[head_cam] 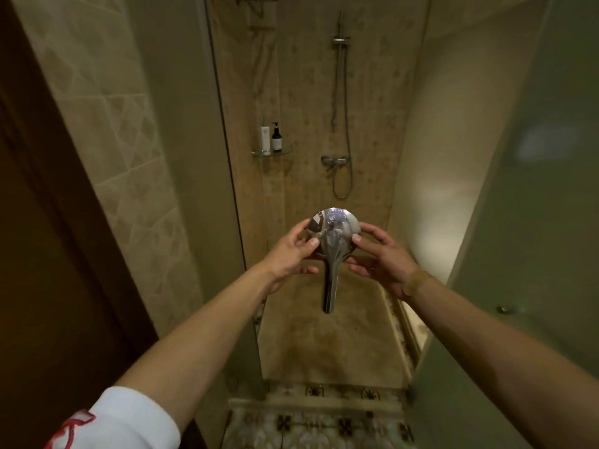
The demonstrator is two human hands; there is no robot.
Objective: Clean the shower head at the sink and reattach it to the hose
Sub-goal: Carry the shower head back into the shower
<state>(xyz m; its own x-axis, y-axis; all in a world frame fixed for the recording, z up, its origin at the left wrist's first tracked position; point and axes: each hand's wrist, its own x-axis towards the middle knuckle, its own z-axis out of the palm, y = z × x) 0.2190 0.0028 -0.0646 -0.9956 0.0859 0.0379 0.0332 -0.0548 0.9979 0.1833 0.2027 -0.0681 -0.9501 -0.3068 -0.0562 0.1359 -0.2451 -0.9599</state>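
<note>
Head view: chrome shower head (331,236), back side up and handle hanging down, held at the shower stall entrance; left hand (289,254) and right hand (382,259) each pinch its disc rim. Hose (346,124) hangs on the far wall above the mixer tap (335,161); two bottles (271,137) on the corner shelf (272,152), labels unreadable.

A small glass corner shelf (285,152) is fixed in the left corner of the shower stall, and two bottles stand upright on it side by side: a white bottle (265,138) on the left and a dark pump bottle (276,137) just beside it on the right. Below, the shower floor (340,335) is a mottled beige, and patterned tiles (324,422) cover the floor in front of it.
</note>
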